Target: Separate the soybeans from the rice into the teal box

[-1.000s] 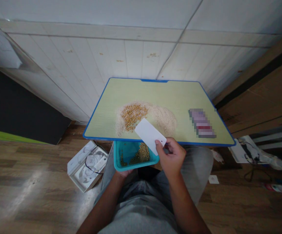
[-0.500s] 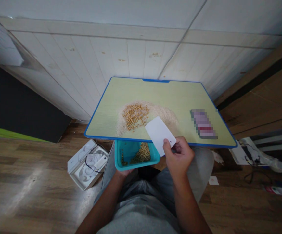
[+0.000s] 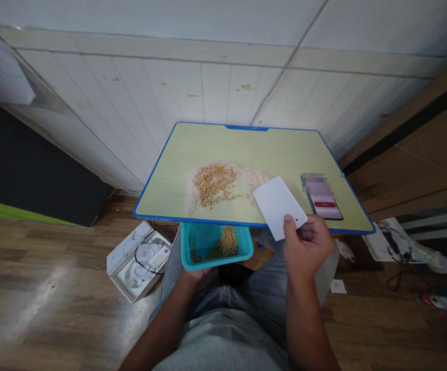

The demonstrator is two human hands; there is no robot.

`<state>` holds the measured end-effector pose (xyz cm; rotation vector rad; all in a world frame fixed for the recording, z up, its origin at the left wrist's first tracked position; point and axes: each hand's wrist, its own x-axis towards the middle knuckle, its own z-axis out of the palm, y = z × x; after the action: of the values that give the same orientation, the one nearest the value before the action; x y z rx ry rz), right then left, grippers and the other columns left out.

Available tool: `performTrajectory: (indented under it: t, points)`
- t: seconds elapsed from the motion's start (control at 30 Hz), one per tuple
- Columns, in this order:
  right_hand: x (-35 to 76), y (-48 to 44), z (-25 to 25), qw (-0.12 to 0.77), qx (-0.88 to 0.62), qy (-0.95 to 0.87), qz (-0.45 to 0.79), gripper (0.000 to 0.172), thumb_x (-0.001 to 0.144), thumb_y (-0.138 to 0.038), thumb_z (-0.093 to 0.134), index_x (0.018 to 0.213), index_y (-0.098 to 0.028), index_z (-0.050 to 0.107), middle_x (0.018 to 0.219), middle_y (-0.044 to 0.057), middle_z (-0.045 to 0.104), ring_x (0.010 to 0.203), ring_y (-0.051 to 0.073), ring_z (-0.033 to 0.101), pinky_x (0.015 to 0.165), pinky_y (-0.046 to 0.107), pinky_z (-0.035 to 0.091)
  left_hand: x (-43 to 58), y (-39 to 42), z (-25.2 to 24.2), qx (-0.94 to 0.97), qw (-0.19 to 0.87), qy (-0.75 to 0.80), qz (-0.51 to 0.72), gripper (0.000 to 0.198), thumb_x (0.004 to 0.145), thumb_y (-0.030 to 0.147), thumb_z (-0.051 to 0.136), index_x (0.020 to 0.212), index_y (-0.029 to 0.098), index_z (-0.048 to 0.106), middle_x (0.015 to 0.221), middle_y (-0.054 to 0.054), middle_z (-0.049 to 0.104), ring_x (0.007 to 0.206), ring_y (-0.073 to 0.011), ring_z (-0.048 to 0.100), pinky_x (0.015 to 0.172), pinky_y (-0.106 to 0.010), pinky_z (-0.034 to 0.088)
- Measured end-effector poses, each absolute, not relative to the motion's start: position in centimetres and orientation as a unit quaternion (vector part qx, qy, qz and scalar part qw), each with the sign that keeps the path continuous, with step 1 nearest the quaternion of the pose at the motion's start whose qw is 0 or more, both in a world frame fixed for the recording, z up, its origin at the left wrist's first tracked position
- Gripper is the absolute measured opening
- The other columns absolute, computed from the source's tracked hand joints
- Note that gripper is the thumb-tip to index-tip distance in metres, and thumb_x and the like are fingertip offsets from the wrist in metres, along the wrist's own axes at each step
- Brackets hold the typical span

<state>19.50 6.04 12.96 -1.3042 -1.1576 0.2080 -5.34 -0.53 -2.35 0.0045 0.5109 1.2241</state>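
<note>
From my remote station I log the following. The step in hand, as I judge it, is the handling of a white plastic card (image 3: 278, 208) by the right hand (image 3: 307, 247), whose grip is closed: thumb and fingers pinch the card at its lower corner. The card is held tilted near the near edge of the table (image 3: 192, 219), between the pile and a phone (image 3: 326, 208), and I cannot tell whether it touches the surface. On the table, a cluster of soybeans (image 3: 212, 185) sits on a spread of rice (image 3: 254, 180), left of the card and apart from it. The left hand (image 3: 195, 274) lies just below a teal plastic basket (image 3: 216, 265), beneath the table's near edge; its fingers are largely hidden, so I cannot tell whether its grip is closed or released. More soybeans (image 3: 225, 245) lie inside the basket. An open white box (image 3: 136, 263) rests on the wooden floor (image 3: 53, 309) to the left. In my judgement, the next move calls for steady control of the card, with its edge placed deliberately relative to the pile and kept clear of the phone.
</note>
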Motion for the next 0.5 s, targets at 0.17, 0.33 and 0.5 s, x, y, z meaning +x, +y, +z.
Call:
performTrajectory:
  t: [0.17, 0.33, 0.5]
  points:
    - [19.7, 5.9, 12.2, 0.609, -0.590, -0.519, 0.106, 0.025, 0.091, -0.039, 0.086, 0.081, -0.026, 0.067, 0.065, -0.006, 0.068, 0.055, 0.015, 0.063, 0.056, 0.026, 0.049, -5.7, -0.6, -3.9, 0.015, 0.802, 0.168, 0.573, 0.056, 0.114, 0.057, 0.050, 0.136, 0.023, 0.089, 0.140, -0.010, 0.092, 0.135, -0.0383, 0.085, 0.125, -0.063, 0.065]
    - [20.1, 5.6, 12.0, 0.605, -0.589, -0.525, 0.109, 0.026, 0.093, -0.039, 0.086, 0.081, -0.026, 0.067, 0.064, -0.006, 0.067, 0.054, 0.015, 0.060, 0.056, 0.028, 0.048, -5.9, -0.7, -4.1, 0.005, 0.802, 0.169, 0.573, 0.060, 0.116, 0.058, 0.047, 0.143, 0.023, 0.088, 0.145, -0.012, 0.090, 0.144, -0.0385, 0.080, 0.136, -0.064, 0.055]
    - [20.1, 5.1, 12.2, 0.604, -0.580, -0.535, 0.112, 0.026, 0.094, -0.039, 0.085, 0.081, -0.026, 0.066, 0.065, -0.005, 0.068, 0.055, 0.016, 0.062, 0.056, 0.028, 0.049, -6.0, -0.8, -4.3, 0.034, 0.814, 0.135, 0.564, 0.062, 0.118, 0.055, 0.039, 0.136, 0.028, 0.092, 0.149, -0.010, 0.089, 0.148, -0.0357, 0.078, 0.142, -0.065, 0.045]
